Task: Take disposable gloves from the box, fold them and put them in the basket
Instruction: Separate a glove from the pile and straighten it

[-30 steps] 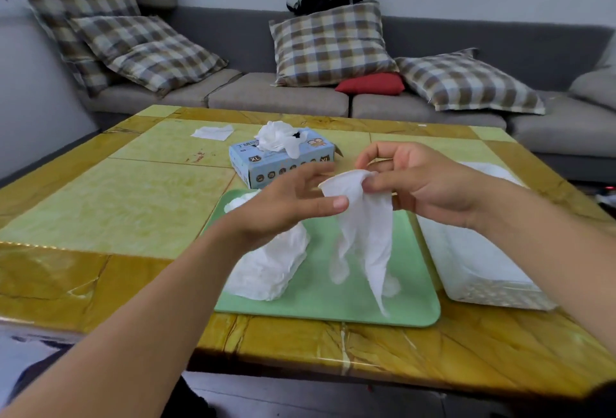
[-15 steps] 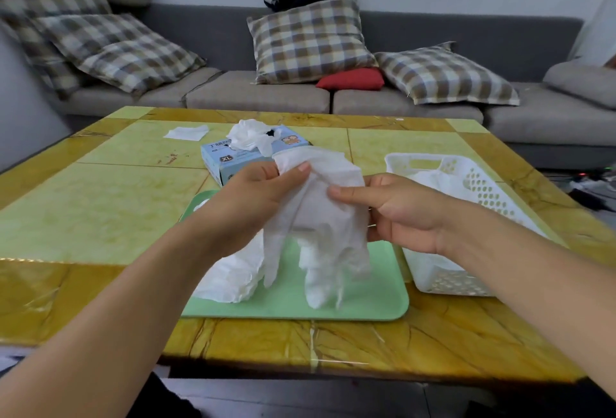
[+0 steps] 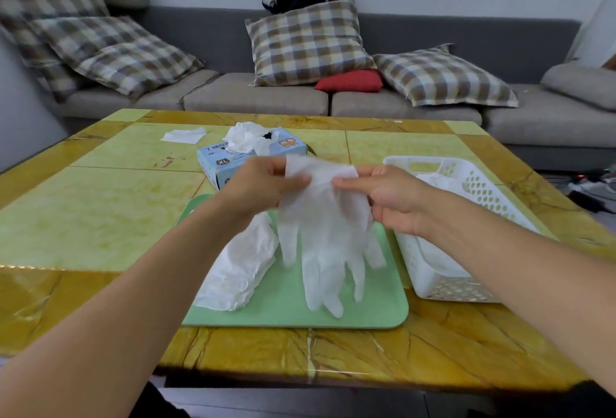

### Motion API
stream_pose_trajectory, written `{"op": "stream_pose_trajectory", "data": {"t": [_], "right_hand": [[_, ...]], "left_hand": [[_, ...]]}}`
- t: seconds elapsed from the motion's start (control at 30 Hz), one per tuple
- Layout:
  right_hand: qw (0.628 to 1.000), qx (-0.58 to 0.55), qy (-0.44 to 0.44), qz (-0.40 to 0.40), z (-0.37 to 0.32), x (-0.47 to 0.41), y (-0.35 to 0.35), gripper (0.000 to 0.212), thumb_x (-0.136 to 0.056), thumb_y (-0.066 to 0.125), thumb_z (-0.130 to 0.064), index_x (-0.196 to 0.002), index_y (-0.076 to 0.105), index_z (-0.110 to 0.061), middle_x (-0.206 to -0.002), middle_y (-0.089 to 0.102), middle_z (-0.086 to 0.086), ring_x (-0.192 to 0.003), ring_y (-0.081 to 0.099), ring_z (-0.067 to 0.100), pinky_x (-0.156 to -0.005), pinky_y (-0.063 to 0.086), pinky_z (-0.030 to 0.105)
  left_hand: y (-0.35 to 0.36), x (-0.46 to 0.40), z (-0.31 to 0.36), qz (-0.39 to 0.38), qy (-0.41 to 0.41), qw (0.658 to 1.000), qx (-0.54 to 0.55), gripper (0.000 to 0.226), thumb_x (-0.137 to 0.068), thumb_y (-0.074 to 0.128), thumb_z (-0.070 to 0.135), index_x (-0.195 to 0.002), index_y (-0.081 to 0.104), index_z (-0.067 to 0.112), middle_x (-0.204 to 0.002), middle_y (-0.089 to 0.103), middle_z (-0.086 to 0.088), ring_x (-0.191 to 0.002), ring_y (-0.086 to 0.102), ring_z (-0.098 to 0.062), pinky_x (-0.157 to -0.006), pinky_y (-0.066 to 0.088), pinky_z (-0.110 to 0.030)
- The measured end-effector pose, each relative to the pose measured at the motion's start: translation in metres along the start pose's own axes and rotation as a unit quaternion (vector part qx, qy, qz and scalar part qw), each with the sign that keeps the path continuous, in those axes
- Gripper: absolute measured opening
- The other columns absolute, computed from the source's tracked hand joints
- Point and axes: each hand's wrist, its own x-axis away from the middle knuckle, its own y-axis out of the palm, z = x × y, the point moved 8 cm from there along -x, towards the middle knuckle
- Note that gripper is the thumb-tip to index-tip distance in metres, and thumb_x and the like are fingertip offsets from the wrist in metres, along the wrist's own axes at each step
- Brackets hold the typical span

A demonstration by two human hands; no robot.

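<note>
Both hands meet at the centre of the frame, the left hand (image 3: 263, 184) and the right hand (image 3: 390, 194) each pinching a top corner of one white disposable glove (image 3: 325, 234) between thumb and fingers, the cuff stretched flat between them. Held up off the bench (image 3: 100, 217), the glove hangs with its long axis running from the cuff at mid-frame down toward the lower edge of the picture, its fingers dangling over the green tray (image 3: 290, 314); whether the tips touch the tray cannot be told. Neither hand is nearer: they grip the cuff at the same height, level with each other. A crumpled heap of white gloves (image 3: 240, 267) lies on the tray just left of the hanging one. Behind the hands, above centre, stands the blue glove box (image 3: 233, 157), more white material spilling from its top. At right of the frame, just beside the tray, sits the white basket (image 3: 443, 271), on the right hand's side, so a folded glove would most likely travel that way. Folding appears not yet begun, the glove hanging at full length.
</note>
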Motion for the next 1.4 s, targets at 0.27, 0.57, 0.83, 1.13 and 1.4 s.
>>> {"op": "stream_pose_trajectory", "data": {"t": [0.27,0.57,0.83,1.13,1.4], "right_hand": [[0.914,0.186,-0.359,0.033,-0.094,0.038,-0.005,0.017,-0.086,0.074,0.000,-0.102,0.074,-0.005,-0.090,0.076,-0.006,-0.085,0.070,0.005,-0.079,0.055,0.022],[0.730,0.642,-0.117,-0.206,0.030,0.038,0.028,0.015,-0.093,0.068,-0.016,-0.103,0.077,-0.022,-0.099,0.074,-0.011,-0.091,0.067,0.005,-0.087,0.055,0.032],[0.690,0.670,-0.021,-0.272,0.053,0.058,0.036,0.035,-0.085,0.062,-0.018,-0.117,0.073,-0.026,-0.112,0.071,-0.012,-0.103,0.064,0.008,-0.091,0.056,0.033],[0.769,0.635,0.013,-0.077,0.044,-0.031,0.038,0.049,-0.098,0.054,-0.014,-0.146,0.047,-0.010,-0.149,0.048,0.010,-0.131,0.050,0.028,-0.102,0.046,0.036],[0.747,0.654,0.086,0.087,0.019,-0.058,-0.012,0.030,-0.091,0.057,0.004,-0.119,0.064,-0.004,-0.118,0.065,0.012,-0.099,0.067,0.027,-0.079,0.059,0.036]], "left_hand": [[-0.013,0.040,0.101,0.090,0.369,0.916,-0.127,0.024,-0.090,0.070,0.001,-0.109,0.075,0.016,-0.096,0.074,0.018,-0.088,0.070,0.004,-0.077,0.051,-0.011],[0.048,0.033,-0.054,-0.233,0.143,0.872,-0.406,0.018,-0.082,0.083,0.026,-0.100,0.080,0.022,-0.098,0.077,0.013,-0.088,0.067,0.003,-0.081,0.051,-0.014],[0.057,0.056,-0.060,-0.344,0.055,0.858,-0.377,0.035,-0.073,0.062,0.027,-0.104,0.077,0.032,-0.102,0.073,0.016,-0.098,0.064,0.000,-0.094,0.052,-0.026],[0.055,0.031,-0.061,-0.206,0.119,0.845,-0.479,0.030,-0.087,0.072,0.049,-0.104,0.073,0.024,-0.090,0.061,0.016,-0.080,0.055,0.001,-0.076,0.045,-0.022],[0.058,0.031,-0.070,-0.215,0.136,0.811,-0.527,0.045,-0.081,0.073,0.058,-0.113,0.061,0.030,-0.107,0.050,0.011,-0.099,0.053,-0.016,-0.087,0.048,-0.035]]}}
